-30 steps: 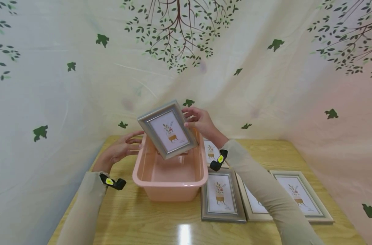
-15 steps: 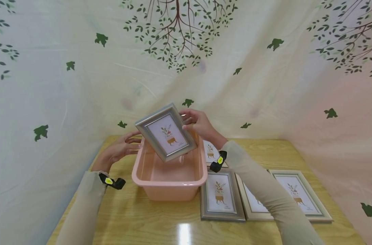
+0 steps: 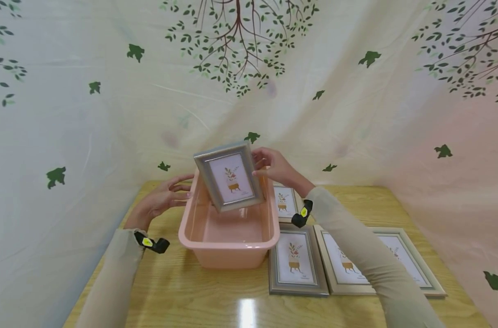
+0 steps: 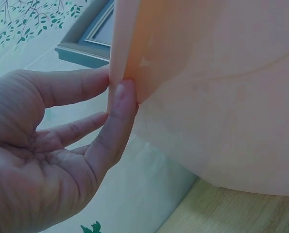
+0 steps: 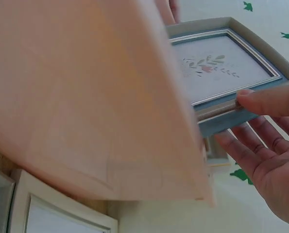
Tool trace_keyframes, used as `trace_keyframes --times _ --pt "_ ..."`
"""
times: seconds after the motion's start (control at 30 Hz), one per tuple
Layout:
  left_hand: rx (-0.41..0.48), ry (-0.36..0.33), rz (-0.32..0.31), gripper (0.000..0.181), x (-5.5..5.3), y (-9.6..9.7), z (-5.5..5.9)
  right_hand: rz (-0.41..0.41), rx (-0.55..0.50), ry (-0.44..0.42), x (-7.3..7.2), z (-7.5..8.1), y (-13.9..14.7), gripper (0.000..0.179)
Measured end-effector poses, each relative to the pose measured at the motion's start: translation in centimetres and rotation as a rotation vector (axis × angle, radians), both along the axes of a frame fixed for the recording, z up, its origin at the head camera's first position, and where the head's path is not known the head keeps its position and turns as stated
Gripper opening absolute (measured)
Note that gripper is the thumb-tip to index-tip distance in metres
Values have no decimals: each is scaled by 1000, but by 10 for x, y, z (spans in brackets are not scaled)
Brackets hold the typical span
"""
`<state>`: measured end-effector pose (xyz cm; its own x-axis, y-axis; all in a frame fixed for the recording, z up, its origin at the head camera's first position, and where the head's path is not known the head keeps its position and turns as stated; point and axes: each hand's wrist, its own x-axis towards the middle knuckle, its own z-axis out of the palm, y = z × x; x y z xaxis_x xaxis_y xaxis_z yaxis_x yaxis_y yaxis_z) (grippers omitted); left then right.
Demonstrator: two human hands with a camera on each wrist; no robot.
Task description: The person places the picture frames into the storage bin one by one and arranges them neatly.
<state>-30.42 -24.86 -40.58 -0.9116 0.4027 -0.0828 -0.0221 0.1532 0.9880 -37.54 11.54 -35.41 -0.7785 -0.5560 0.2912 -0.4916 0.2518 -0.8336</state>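
Pinching tub rim (image 3: 228,246), left hand (image 3: 162,199) braces; right hand (image 3: 276,166) grips tilted picture frame (image 3: 231,178), best moved slowly, corners clear.

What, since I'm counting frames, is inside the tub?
Bare near floor shows in the pink tub; the picture frame in the right hand covers much of its far end, hiding anything there.

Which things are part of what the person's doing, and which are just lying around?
Part of the job:
- tilted frame, held by the right hand
- pink tub, its rim pinched by the left hand

Probably just lying about:
- four other frames, untouched on the table
- leafy backdrop, only hanging behind
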Motion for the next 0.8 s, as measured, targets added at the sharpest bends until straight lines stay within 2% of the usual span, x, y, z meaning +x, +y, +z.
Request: trace_keyframes --times 0.23,0.43,0.8 --pt "8 -13 -5 73 0 2 1 -54 -5 -35 -6 -12 1 48" --pt "20 -13 -22 74 -1 3 -1 -59 -13 -36 -9 -19 -1 48" --pt "5 1 -14 74 -2 2 0 -65 125 -40 -17 -15 -8 48"
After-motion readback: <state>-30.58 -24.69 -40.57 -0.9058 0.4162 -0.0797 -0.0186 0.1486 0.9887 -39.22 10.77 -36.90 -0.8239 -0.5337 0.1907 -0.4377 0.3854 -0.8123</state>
